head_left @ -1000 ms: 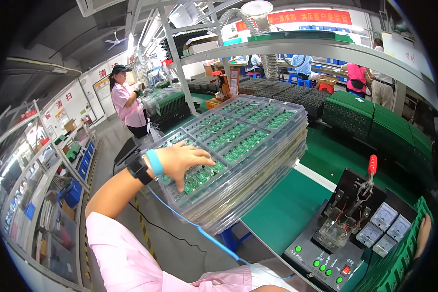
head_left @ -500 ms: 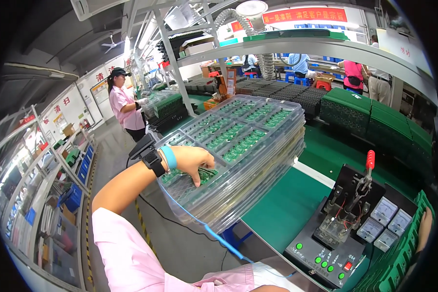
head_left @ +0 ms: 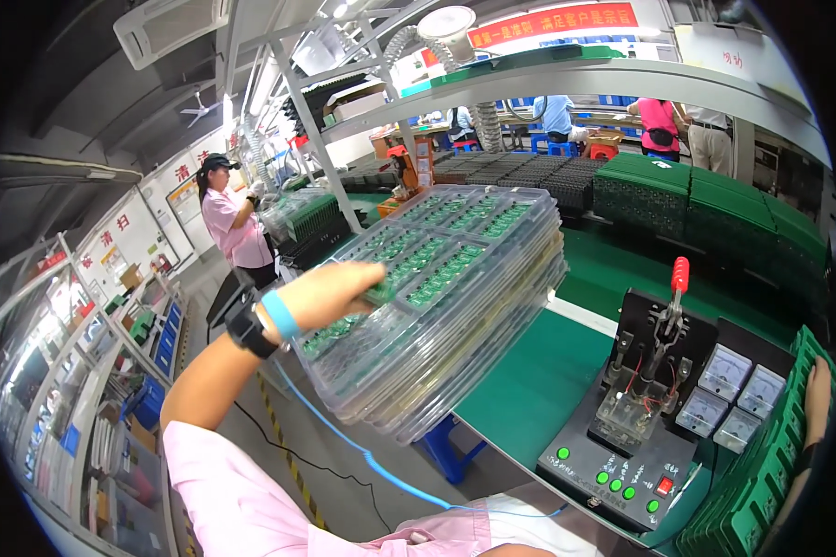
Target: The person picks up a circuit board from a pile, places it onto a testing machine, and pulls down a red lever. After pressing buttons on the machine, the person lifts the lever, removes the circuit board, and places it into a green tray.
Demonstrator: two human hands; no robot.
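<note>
My left hand (head_left: 334, 290), with a blue wrist strap, is closed and slightly blurred above the near left part of a clear plastic tray (head_left: 418, 320). A few green circuit boards (head_left: 379, 293) show beneath its fingertips; how many I cannot tell. The tray tops a stack of similar trays, and rows of small green boards (head_left: 446, 271) fill its compartments. At the far right, my right hand (head_left: 816, 401) grips the outer edge of a green slotted plastic rack (head_left: 762, 464). Most of its fingers are hidden or at the dark rim.
A test fixture (head_left: 636, 413) with a red-handled clamp (head_left: 680, 276), dials and green buttons stands on the green mat (head_left: 520, 371). Behind are stacked green racks (head_left: 641, 204) and black racks (head_left: 529, 176). A blue cord (head_left: 372, 464) trails from my wrist. A co-worker (head_left: 228, 218) stands at left.
My left hand has risen off the tray with boards in its fingers and swung slightly left. The view has shifted a little. My right hand stays on the green rack.
</note>
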